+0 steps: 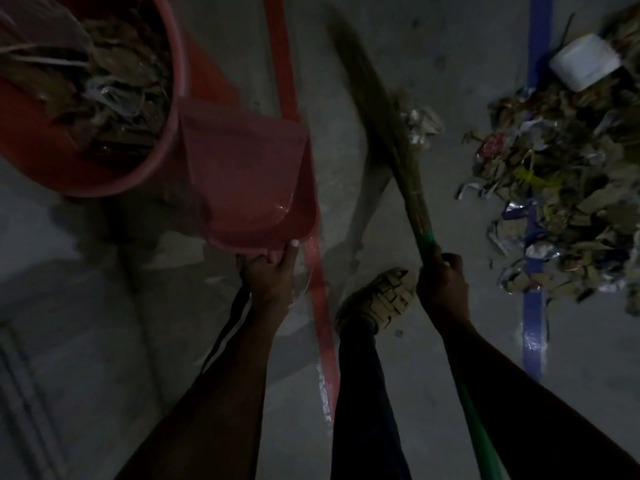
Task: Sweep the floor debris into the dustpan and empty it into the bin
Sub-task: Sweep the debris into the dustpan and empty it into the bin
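Your left hand grips the near rim of the red dustpan, fingers curled under the edge and the thumb lying along it. The dustpan is raised and tilted, its far lip touching the rim of the red bin. The inner surface of the dustpan that faces you shows no debris; the part against the bin is hard to make out in the dim light.

The bin sits at the upper left and is cut off by the top and left edges of the frame. Inside it you can see dry leaves, pale strips and scraps, blurred together.

Your right hand is clenched around the broom where the green handle meets the bristle bundle. The bristles run up and left, blurred, with their tip lost near the top edge. The handle passes behind your right forearm and leaves the frame at the bottom.

The debris pile lies on the floor at the right, well apart from the dustpan: leaves, foil wrappers and a white cup-like item. Its right side is cut off. The pile covers part of a blue floor line. A red floor line runs beneath the dustpan. One sandalled foot stands between your two hands.
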